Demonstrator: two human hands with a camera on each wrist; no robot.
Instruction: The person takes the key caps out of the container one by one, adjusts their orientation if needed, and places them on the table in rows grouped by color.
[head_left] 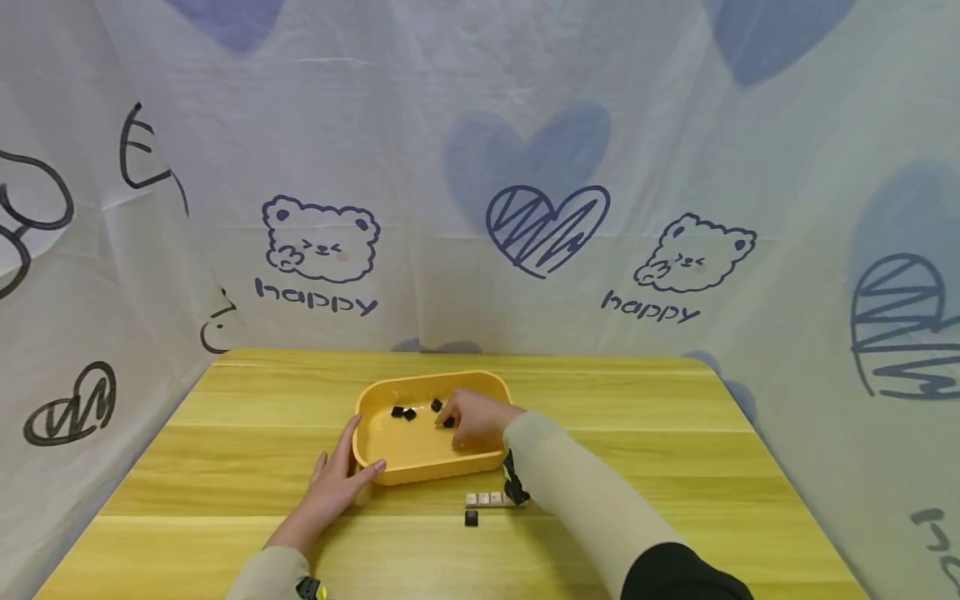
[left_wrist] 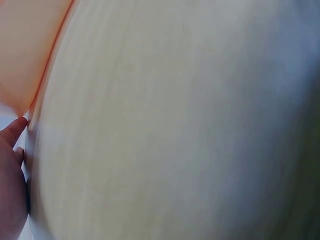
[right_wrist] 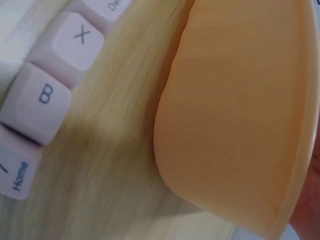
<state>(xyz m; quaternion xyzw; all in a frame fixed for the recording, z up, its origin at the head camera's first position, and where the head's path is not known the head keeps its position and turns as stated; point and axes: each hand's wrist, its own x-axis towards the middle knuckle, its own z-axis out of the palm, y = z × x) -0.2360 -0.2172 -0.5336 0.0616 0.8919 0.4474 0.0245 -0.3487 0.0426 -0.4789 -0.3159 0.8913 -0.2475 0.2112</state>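
Note:
My left hand [head_left: 333,483] lies at the near left corner of a yellow plastic tray [head_left: 431,473], thumb touching the near rim and fingers against the left wall. Over the tray's right side reaches my right hand [head_left: 480,417], fingers pointing down inside it. A black keycap [head_left: 449,422] shows between its index finger and thumb, which look apart. Other black keycaps [head_left: 409,414] lie on the tray floor. In the left wrist view, the left hand's fingertip [left_wrist: 21,122] meets the tray's edge. The tray wall [right_wrist: 230,120] hides most of the right hand in the right wrist view.
In front of the tray stands a row of white keycaps [head_left: 483,499], partly covered by the right wrist; letters X and B are readable up close. One black keycap [head_left: 471,518] sits just nearer on the wooden table [head_left: 637,417]. A printed curtain [head_left: 435,250] hangs behind.

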